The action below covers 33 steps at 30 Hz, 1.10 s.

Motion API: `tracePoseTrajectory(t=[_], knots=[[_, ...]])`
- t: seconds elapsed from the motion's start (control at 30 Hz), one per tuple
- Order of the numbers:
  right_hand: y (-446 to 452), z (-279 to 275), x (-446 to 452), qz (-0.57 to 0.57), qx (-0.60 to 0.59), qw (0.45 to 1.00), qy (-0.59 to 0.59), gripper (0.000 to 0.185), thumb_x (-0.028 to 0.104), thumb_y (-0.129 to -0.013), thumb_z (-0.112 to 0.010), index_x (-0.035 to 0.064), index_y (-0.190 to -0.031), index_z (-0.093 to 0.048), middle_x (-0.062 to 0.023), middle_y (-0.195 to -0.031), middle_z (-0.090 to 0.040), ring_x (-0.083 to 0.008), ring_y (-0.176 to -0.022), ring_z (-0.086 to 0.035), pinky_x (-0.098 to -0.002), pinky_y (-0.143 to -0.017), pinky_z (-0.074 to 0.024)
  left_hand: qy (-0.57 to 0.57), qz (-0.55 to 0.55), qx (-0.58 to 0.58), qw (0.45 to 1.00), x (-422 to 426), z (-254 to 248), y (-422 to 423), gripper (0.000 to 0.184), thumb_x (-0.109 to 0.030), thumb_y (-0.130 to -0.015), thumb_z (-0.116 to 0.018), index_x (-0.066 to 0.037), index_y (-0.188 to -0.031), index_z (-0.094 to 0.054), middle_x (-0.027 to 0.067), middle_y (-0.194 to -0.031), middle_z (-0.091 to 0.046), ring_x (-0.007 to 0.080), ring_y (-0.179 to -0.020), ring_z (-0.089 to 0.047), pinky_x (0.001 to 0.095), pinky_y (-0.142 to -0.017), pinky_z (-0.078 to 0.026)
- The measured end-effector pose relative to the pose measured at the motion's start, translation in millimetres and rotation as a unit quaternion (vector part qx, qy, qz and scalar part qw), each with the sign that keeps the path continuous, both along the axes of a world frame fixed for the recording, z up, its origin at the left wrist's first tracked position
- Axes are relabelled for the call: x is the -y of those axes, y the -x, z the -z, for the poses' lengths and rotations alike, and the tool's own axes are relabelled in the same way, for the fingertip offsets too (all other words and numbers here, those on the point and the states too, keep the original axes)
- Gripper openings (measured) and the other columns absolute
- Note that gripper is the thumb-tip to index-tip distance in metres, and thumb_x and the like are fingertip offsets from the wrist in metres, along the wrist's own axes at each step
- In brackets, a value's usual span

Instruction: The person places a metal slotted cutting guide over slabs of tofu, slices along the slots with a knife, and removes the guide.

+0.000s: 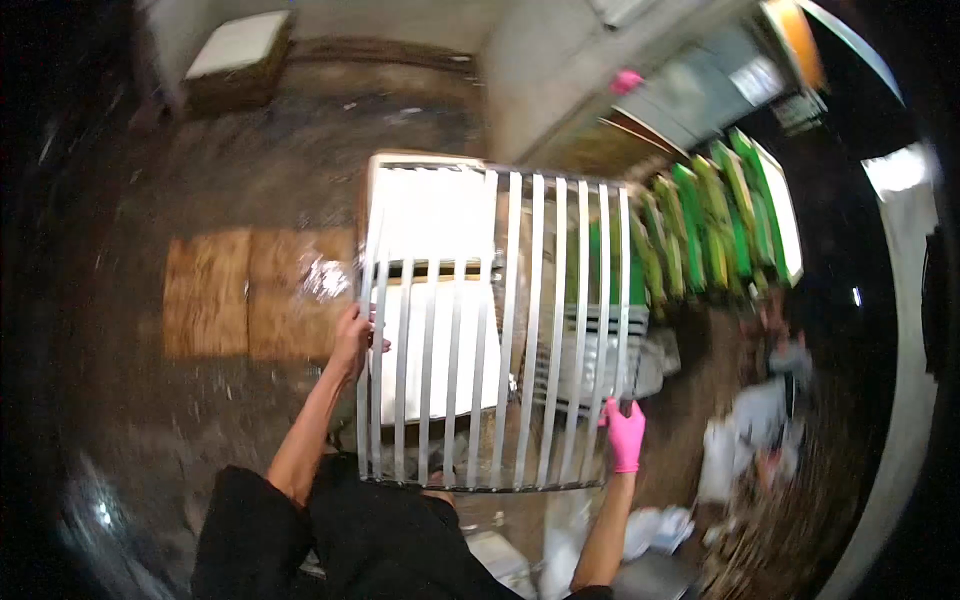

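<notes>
A silvery slatted metal rack [511, 260], with long parallel bars and dark end rails, is held out in front of me between both hands. My left hand [350, 342], bare, grips its left side bar, the fingers curled round the edge. My right hand [625, 437] wears a pink glove and is closed on the right side near the lower corner. Through the gaps between the bars show white flat-topped boxes or panels [443, 330] and a grey-white bundle [590, 365]. The rack is apart from my body, over my legs.
Brown wooden boards [207, 295] lie on the wet dark floor at left. Green-edged panels [690, 220] stand in a row at right. A white-topped block [240, 42] sits by the far wall. White plastic bags [655, 530] and blurred litter lie at lower right.
</notes>
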State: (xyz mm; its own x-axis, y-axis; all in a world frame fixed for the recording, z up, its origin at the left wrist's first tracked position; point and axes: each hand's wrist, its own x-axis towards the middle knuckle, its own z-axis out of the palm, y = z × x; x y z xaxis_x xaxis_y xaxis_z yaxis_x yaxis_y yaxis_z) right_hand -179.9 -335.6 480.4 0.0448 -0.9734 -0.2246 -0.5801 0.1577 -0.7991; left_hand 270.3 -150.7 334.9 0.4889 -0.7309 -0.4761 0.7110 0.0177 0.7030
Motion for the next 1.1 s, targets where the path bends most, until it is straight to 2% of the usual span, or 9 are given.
tracePoseTrajectory(t=[0.1, 0.23, 0.33, 0.4, 0.47, 0.63, 0.73, 0.93, 1.1], knots=[[28.2, 79.7, 53.3, -0.032, 0.003, 0.996, -0.084, 0.016, 0.016, -0.092, -0.068, 0.0031, -0.087, -0.060, -0.0020, -0.073, -0.061, -0.0102, -0.060, -0.058, -0.0256, -0.056, -0.0461, -0.033, -0.012, 0.062, 0.997, -19.5, 76.2, 44.4, 0.046, 0.004, -0.085, -0.053, 0.003, -0.131, -0.050, 0.0121, -0.101, -0.062, 0.0244, -0.078, -0.069, 0.0431, -0.068, -0.063], [69.2, 232.9, 64.9, -0.056, 0.027, 0.986, -0.156, 0.017, 0.014, -0.091, -0.069, 0.0059, -0.081, -0.058, 0.0025, -0.070, -0.055, -0.0082, -0.060, -0.052, -0.0256, -0.056, -0.0433, -0.223, -0.045, 0.185, 0.956, -39.3, 177.3, 114.9, 0.046, 0.008, -0.083, -0.056, 0.005, -0.129, -0.057, 0.0094, -0.113, -0.069, 0.0128, -0.097, -0.064, 0.0275, -0.083, -0.051], [67.5, 327.0, 94.4, -0.060, 0.016, 0.985, -0.159, 0.020, 0.011, -0.091, -0.069, 0.0068, -0.076, -0.056, 0.0028, -0.068, -0.055, -0.0072, -0.059, -0.050, -0.0250, -0.055, -0.0406, -0.212, -0.065, 0.243, 0.944, -29.6, 271.9, 121.3, 0.048, 0.002, -0.083, -0.055, 0.001, -0.131, -0.059, 0.0106, -0.113, -0.071, 0.0168, -0.107, -0.064, 0.0312, -0.092, -0.049], [107.4, 422.6, 94.2, -0.093, -0.062, 0.987, -0.117, 0.022, 0.016, -0.089, -0.070, -0.0037, -0.096, -0.064, -0.0070, -0.081, -0.066, -0.0155, -0.072, -0.058, -0.0335, -0.068, -0.0483, -0.294, -0.034, 0.352, 0.888, -18.3, 283.9, 141.7, 0.048, -0.002, -0.085, -0.053, -0.001, -0.132, -0.058, 0.0126, -0.115, -0.071, 0.0178, -0.107, -0.065, 0.0321, -0.093, -0.049], [113.9, 466.1, 94.2, -0.121, -0.134, 0.982, -0.064, 0.026, 0.016, -0.088, -0.070, -0.0050, -0.102, -0.064, -0.0111, -0.087, -0.068, -0.0181, -0.077, -0.061, -0.0346, -0.072, -0.0491, -0.302, -0.043, 0.407, 0.861, -20.3, 395.2, 155.5, 0.049, -0.007, -0.085, -0.056, -0.006, -0.134, -0.058, 0.0172, -0.109, -0.071, 0.0176, -0.100, -0.066, 0.0337, -0.088, -0.050], [91.0, 553.1, 89.6, -0.075, -0.154, 0.985, -0.007, 0.025, 0.020, -0.087, -0.071, -0.0022, -0.095, -0.064, -0.0082, -0.079, -0.064, -0.0163, -0.073, -0.057, -0.0335, -0.072, -0.0478, -0.315, -0.102, 0.379, 0.864, -16.8, 495.9, 158.5, 0.052, -0.010, -0.087, -0.057, -0.004, -0.139, -0.054, 0.0107, -0.095, -0.071, 0.0125, -0.077, -0.060, 0.0281, -0.074, -0.050], [99.0, 596.1, 80.2, -0.102, -0.154, 0.983, 0.013, 0.022, 0.016, -0.088, -0.069, 0.0009, -0.104, -0.066, -0.0122, -0.094, -0.066, -0.0211, -0.088, -0.063, -0.0347, -0.082, -0.0487, -0.310, -0.148, 0.349, 0.872, -20.5, 518.1, 156.8, 0.053, -0.010, -0.088, -0.057, -0.001, -0.140, -0.053, 0.0064, -0.096, -0.070, 0.0109, -0.077, -0.059, 0.0258, -0.073, -0.049], [87.7, 595.4, 60.9, -0.066, -0.142, 0.983, 0.095, 0.025, 0.014, -0.085, -0.072, 0.0050, -0.108, -0.070, -0.0098, -0.095, -0.064, -0.0233, -0.087, -0.063, -0.0341, -0.084, -0.0492, -0.312, -0.131, 0.258, 0.905, -13.3, 492.4, 162.5, 0.049, 0.003, -0.094, -0.053, 0.004, -0.143, -0.047, 0.0133, -0.140, -0.056, 0.0147, -0.121, -0.056, 0.0258, -0.102, -0.042], [77.2, 590.7, 61.8, -0.019, -0.153, 0.988, 0.031, 0.027, 0.015, -0.085, -0.072, 0.0061, -0.110, -0.071, -0.0115, -0.103, -0.067, -0.0263, -0.095, -0.065, -0.0357, -0.087, -0.0498, -0.300, -0.142, 0.346, 0.878, -6.4, 496.1, 163.5, 0.049, 0.002, -0.095, -0.051, 0.001, -0.144, -0.046, 0.0143, -0.145, -0.051, 0.0197, -0.131, -0.050, 0.0300, -0.109, -0.038]])
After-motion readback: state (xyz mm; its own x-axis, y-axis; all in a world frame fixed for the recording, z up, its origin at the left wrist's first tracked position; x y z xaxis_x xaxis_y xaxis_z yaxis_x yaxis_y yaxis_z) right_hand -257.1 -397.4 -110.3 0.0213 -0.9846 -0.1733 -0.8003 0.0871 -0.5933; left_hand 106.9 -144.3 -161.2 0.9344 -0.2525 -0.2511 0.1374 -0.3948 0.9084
